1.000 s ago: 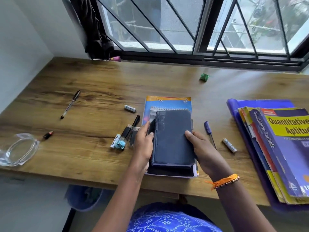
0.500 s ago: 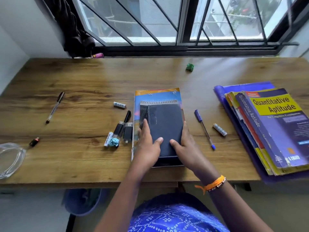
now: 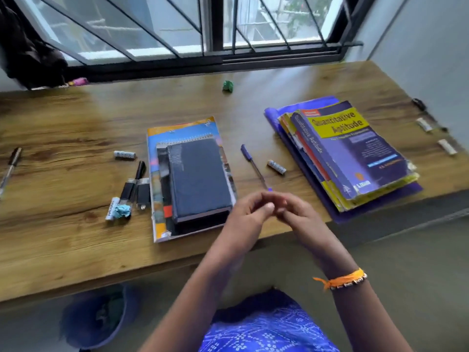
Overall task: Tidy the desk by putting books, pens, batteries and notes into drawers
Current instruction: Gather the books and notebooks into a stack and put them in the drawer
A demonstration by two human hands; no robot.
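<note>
1. Left hand (image 3: 250, 212) and right hand (image 3: 295, 212) meet over the desk's (image 3: 76, 123) front edge, fingertips touching each other. Fingers are curled inward; motion blur hides whether either holds anything, so I cannot tell.
2. Dark notebook (image 3: 199, 177) lies on top of a spiral pad and a colourful book (image 3: 182, 128), stacked at the middle of the front edge, just left of the hands and apart from them.
3. Blue pen (image 3: 252, 165) lies just right of that stack; a battery (image 3: 276, 166) lies beside it.
4. Second book pile, "Quantitative Aptitude" (image 3: 347, 148) on top, sits toward the right front corner.
5. Left of the stack: a battery (image 3: 124, 154), black pen (image 3: 140, 168), crumpled blue note (image 3: 121, 210).
6. Another pen (image 3: 10, 166) at the left edge; green crumpled note (image 3: 228, 85) near the back edge; two small batteries (image 3: 424, 123) near the right edge.
</note>
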